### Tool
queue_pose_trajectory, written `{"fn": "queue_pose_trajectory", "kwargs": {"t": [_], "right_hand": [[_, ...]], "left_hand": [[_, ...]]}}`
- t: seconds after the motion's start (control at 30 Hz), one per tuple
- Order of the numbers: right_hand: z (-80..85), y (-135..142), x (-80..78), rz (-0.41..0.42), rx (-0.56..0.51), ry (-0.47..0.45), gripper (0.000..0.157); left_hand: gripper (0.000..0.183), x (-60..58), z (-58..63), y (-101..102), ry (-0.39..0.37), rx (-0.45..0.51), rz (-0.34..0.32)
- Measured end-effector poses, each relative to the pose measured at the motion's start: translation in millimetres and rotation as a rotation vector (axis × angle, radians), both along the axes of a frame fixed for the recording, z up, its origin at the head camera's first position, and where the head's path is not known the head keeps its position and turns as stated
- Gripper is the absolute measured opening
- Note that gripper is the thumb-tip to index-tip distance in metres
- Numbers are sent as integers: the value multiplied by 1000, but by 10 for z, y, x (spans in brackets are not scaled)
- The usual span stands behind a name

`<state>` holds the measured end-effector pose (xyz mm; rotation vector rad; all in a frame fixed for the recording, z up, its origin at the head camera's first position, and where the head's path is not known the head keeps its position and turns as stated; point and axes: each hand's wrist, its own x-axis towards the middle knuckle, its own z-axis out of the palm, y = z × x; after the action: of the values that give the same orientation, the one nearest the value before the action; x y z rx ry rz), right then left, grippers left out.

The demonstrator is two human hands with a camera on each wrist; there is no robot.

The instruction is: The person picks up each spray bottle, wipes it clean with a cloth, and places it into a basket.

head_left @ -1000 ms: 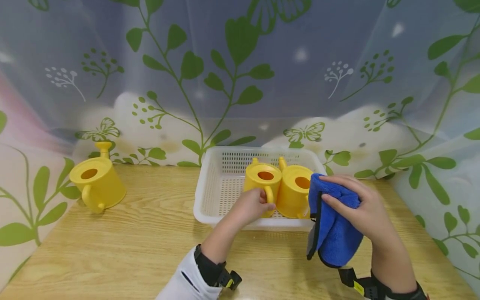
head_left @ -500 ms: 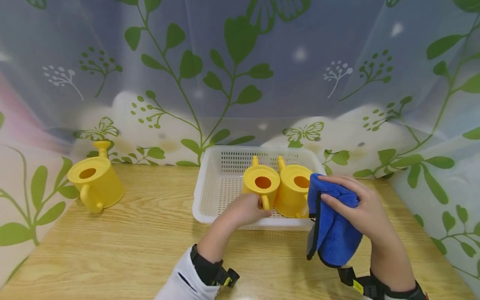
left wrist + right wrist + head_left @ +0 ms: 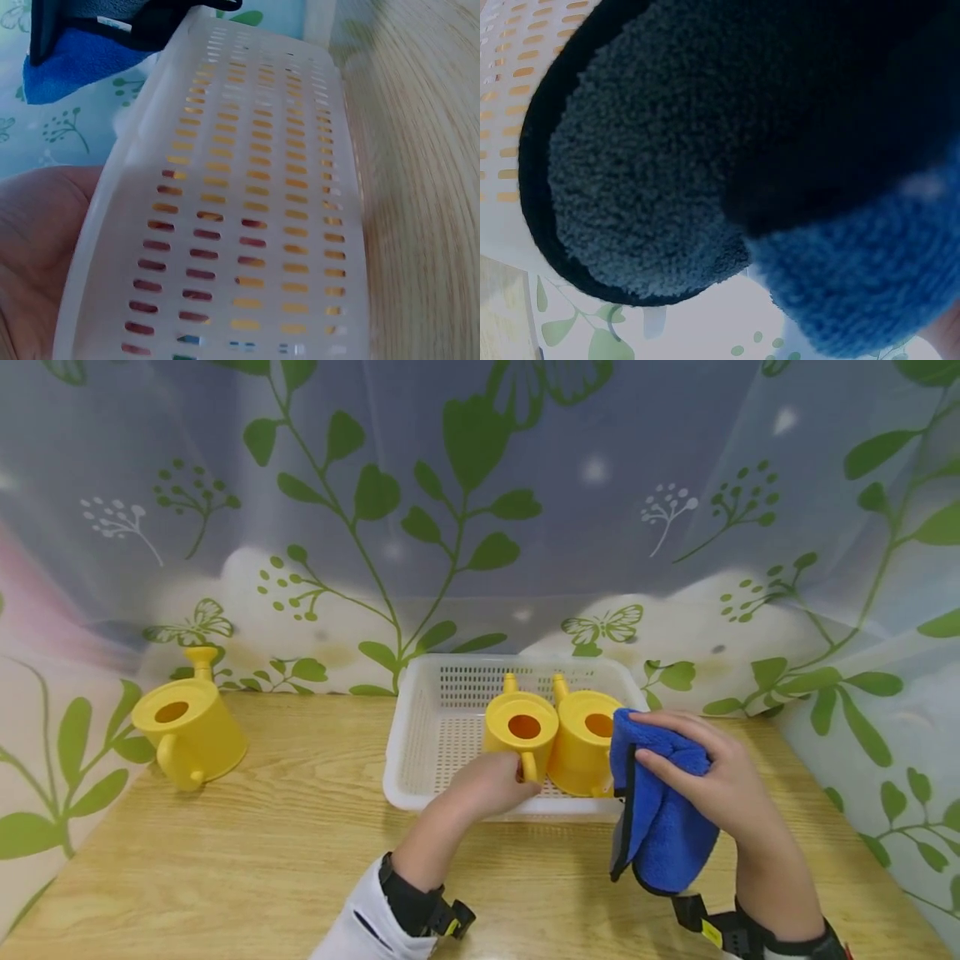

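From where I sit, I see the left hand (image 3: pixel 489 783) reaching over the front of a white plastic basket with small holes (image 3: pixel 555 808). Its fingers are curled around the handle of a round yellow plastic watering can (image 3: pixel 522 747), though I can't see all of them. That can is inside the basket, on its right side, with its spout to the back. Close beside it is another yellow watering can (image 3: pixel 576 756), partly behind a fluffy blue cloth with black edges (image 3: pixel 669 822).

My right hand (image 3: pixel 718 775) pinches that folded cloth between thumb and fingers. It hangs over the basket's front right corner. I can't tell if it touches the can. Up close, the cloth's other side looks grey.

A third yellow watering can (image 3: pixel 198 735) stands far off to the left, on the light wooden table (image 3: pixel 300 843). Behind everything hangs a leafy, butterfly-patterned sheet (image 3: pixel 585 527).
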<state>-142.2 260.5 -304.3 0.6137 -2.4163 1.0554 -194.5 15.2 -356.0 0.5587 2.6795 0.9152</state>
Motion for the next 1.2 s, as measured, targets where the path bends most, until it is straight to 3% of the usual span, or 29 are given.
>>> {"fn": "queue_pose_trajectory", "kwargs": {"t": [0.17,0.37,0.53,0.73,0.83,0.93,1.03,1.2], "right_hand": [[-9,-19,-12,-5,8,11,39],[-24,-32,-34,19,8,32,40],[-21,-33,-44,23,3,37,40],[-10,-17,-47,32,-10,36,40],[-2,0,-33,16,-25,22,40],[8,11,-19,-6,-29,11,39],[12,17,-7,-16,-15,12,39],[10,20,11,-20,-10,17,39]], "left_hand": [[26,32,14,-72,23,-36,-8],[32,104,140,-245,87,-126,7],[41,158,241,-519,134,-154,-7],[51,166,299,-941,260,-128,49],[61,120,299,-1187,332,-121,103],[72,80,288,-1460,369,-109,201],[83,71,269,-1745,414,-125,337],[92,111,234,-2226,390,-121,558]]}}
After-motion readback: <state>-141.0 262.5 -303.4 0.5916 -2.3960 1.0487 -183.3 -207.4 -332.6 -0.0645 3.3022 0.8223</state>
